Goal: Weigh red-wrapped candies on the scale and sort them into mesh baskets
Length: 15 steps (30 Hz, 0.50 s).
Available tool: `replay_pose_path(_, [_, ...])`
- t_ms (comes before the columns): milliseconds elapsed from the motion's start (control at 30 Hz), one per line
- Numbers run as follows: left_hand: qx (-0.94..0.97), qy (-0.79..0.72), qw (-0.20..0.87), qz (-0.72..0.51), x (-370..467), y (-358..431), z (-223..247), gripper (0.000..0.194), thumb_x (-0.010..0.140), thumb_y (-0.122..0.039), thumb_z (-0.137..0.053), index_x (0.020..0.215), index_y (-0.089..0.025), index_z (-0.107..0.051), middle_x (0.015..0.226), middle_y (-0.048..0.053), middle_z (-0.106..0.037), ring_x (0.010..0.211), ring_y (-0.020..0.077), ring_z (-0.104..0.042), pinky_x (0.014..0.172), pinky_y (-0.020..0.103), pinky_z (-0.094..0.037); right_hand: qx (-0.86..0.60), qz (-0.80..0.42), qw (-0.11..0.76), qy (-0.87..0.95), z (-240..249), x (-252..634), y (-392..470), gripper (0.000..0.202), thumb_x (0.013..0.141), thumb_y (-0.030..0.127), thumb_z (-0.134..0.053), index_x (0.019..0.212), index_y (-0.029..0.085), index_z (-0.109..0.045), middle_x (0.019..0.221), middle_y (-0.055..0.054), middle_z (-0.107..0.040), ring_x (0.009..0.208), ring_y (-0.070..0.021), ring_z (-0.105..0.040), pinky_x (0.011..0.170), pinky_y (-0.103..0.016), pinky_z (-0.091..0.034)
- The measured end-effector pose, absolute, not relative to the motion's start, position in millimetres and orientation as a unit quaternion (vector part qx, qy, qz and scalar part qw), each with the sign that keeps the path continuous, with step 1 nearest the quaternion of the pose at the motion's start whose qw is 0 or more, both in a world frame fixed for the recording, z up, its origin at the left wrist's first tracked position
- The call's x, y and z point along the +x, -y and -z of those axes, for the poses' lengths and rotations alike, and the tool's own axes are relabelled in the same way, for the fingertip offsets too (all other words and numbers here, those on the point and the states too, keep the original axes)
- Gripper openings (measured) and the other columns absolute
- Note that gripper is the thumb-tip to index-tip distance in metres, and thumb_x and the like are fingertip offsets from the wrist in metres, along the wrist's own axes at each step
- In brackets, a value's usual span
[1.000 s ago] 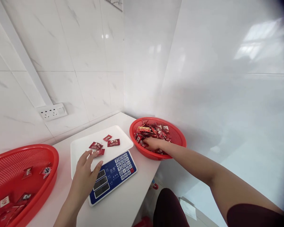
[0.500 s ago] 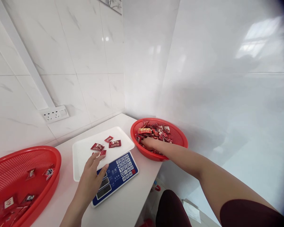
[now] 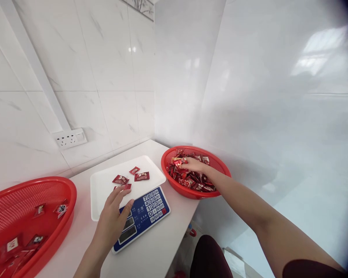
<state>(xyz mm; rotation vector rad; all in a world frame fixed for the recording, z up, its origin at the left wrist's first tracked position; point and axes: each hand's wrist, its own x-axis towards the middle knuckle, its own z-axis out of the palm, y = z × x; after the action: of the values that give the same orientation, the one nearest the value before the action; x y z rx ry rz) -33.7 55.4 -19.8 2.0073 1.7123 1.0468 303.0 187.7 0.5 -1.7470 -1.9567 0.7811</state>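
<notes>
Several red wrapped packets (image 3: 141, 176) lie on the white tray (image 3: 101, 189) of a scale with a blue keypad panel (image 3: 141, 210). My left hand (image 3: 114, 212) rests over the tray's front edge and the panel, fingers apart, its fingertips by the nearest packet. At the right, a red basket (image 3: 224, 170) holds a heap of red packets (image 3: 191, 181). Over the left part of this heap, my right hand (image 3: 191, 165) has its fingers closed on a red and gold packet (image 3: 179, 161).
Another red basket (image 3: 71, 200) with several packets inside stands at the left. A wall socket (image 3: 69, 138) is above the white table (image 3: 153, 247), whose right edge drops to the floor. Walls bound the back and right.
My right hand has come up from inside the heap and shifted slightly back, now with the red and gold packet at its fingertips. My left hand stays in nearly the same place.
</notes>
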Motion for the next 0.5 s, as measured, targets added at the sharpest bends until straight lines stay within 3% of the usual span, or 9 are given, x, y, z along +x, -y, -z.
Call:
replay_pose_path(233, [0.703,-0.585,0.158,-0.373,-31.2,-53.2,20.5,0.033,0.084,-0.044,-0.046,0.109,-0.027,-0.059,0.13,0.006,-0.049,0.122,0.0297,-0.042,0.068,0.034,-0.054,-0.631,-0.42,0.352,0.55,7.7,315.1,-184.8,0.028,0.076,0.034,-0.061,0.098,0.019,-0.052,0.102,-0.009,-0.062,0.08,-0.015,-0.062,0.061,-0.023,-0.051])
replay_pose_path(500, [0.704,-0.579,0.183,-0.369,-30.6,-52.4,19.9,0.032,0.084,-0.043,-0.046,0.109,-0.028,-0.057,0.132,0.006,-0.048,0.125,0.0279,-0.038,0.081,0.038,-0.049,-0.577,-0.495,0.417,0.499,-8.7,285.8,-175.9,0.026,0.068,0.034,-0.07,0.075,0.019,-0.049,0.063,0.003,-0.055,0.051,-0.0071,-0.05,0.042,-0.017,-0.039])
